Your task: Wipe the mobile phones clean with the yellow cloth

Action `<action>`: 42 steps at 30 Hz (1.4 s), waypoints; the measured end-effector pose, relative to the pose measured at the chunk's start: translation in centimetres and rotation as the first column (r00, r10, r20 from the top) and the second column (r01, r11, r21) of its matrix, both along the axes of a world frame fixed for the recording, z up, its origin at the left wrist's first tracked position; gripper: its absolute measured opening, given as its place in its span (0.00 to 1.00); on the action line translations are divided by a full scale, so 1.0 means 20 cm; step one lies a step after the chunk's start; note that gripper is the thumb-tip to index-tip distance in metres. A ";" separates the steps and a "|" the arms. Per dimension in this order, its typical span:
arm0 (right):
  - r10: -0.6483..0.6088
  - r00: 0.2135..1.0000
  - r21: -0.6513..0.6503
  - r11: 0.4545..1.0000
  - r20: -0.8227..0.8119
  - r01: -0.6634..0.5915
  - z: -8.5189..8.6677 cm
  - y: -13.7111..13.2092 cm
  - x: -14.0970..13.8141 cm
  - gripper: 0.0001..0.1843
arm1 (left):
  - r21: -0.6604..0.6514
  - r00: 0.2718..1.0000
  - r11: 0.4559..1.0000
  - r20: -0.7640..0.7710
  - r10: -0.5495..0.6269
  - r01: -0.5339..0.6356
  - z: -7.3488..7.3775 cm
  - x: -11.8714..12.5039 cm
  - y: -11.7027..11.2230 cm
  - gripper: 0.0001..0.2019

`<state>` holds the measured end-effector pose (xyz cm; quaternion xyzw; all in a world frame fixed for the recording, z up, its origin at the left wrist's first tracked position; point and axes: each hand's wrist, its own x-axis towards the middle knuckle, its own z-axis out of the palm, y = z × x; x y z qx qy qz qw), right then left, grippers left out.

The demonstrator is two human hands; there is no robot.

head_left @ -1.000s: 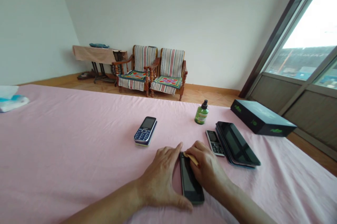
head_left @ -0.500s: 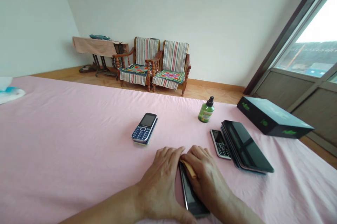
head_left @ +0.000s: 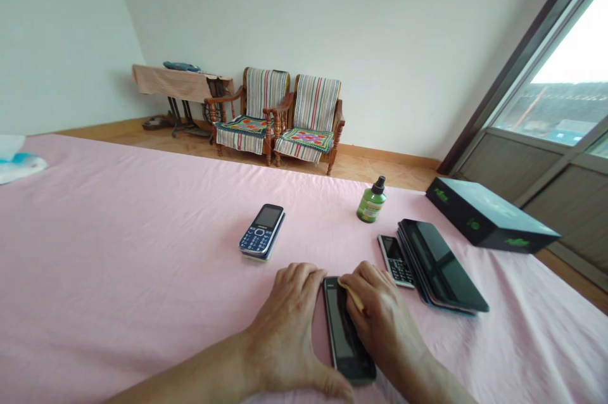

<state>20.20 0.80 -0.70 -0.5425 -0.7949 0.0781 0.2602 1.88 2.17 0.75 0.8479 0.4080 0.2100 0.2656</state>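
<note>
- Black, glassy phone (head_left: pixel 341 323) lying face up at the near middle, between the two grips; likely light, stiff, slick, and breakable across the screen, so best held by its long edges or ends.
- Left grip (head_left: pixel 285 325) spread wide, steadying the phone lengthwise: fingertips by the far left corner, thumb at the near end.
- Right grip (head_left: pixel 379 306) curled closed on a folded yellow cloth (head_left: pixel 352 296), pressed to the screen's far right part; the cloth looks soft and pliable.
- Right and slightly farther, a silver-edged keypad phone (head_left: pixel 397 261) beside a stack topped by a glossy black slab (head_left: pixel 441 261).
- Left and farther, a blue keypad phone (head_left: pixel 260 233) atop another thin piece.
- Far right, a translucent green bottle (head_left: pixel 371 203) with a black cap, and a flat matte black box (head_left: pixel 491 214).
- Underneath, a softly wrinkled pink sheet (head_left: pixel 142 233).
</note>
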 end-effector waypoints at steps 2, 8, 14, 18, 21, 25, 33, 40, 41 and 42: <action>0.005 1.000 -0.020 1.000 -0.006 -0.005 0.01 0.00 -0.01 0.12 | -0.002 1.000 1.000 0.005 -0.005 0.005 0.00 0.00 0.00 0.50; 0.078 0.997 -0.044 0.996 0.017 -0.077 0.06 0.01 -0.06 0.10 | -0.004 1.000 1.000 0.007 0.013 -0.013 0.01 0.01 0.00 0.45; 0.075 0.997 -0.049 0.996 0.018 -0.074 0.07 0.02 -0.06 0.13 | -0.010 1.000 1.000 -0.007 0.022 -0.022 -0.01 0.01 0.00 0.46; 0.033 0.998 -0.026 0.999 0.055 -0.032 0.06 0.03 -0.03 0.11 | -0.016 1.000 0.999 -0.005 0.031 -0.031 -0.01 0.01 0.00 0.46; 0.045 0.998 -0.021 0.999 0.051 -0.044 0.05 0.02 -0.04 0.12 | -0.011 0.999 0.999 0.013 0.033 -0.033 0.00 0.01 0.00 0.46; 0.085 0.995 -0.022 0.996 0.054 -0.084 0.05 0.01 -0.07 0.12 | -0.011 1.000 1.000 0.013 0.022 -0.022 -0.01 0.01 0.00 0.45; 0.033 0.998 -0.006 0.999 0.047 -0.032 0.05 0.02 -0.04 0.12 | -0.023 1.000 1.000 -0.014 0.005 -0.005 0.01 0.01 0.00 0.45; 0.016 1.000 -0.010 1.000 -0.009 -0.016 0.05 0.01 -0.02 0.12 | -0.027 0.998 1.000 -0.056 0.006 -0.008 0.01 0.00 0.00 0.46; 0.001 1.000 -0.011 1.000 -0.021 -0.002 0.04 0.01 -0.01 0.12 | -0.027 0.998 1.000 -0.056 0.003 -0.005 0.01 0.00 -0.01 0.46; -0.004 0.999 -0.014 1.000 -0.031 0.004 0.04 0.01 0.01 0.12 | -0.027 0.999 1.000 -0.054 0.003 -0.005 0.01 0.00 -0.01 0.47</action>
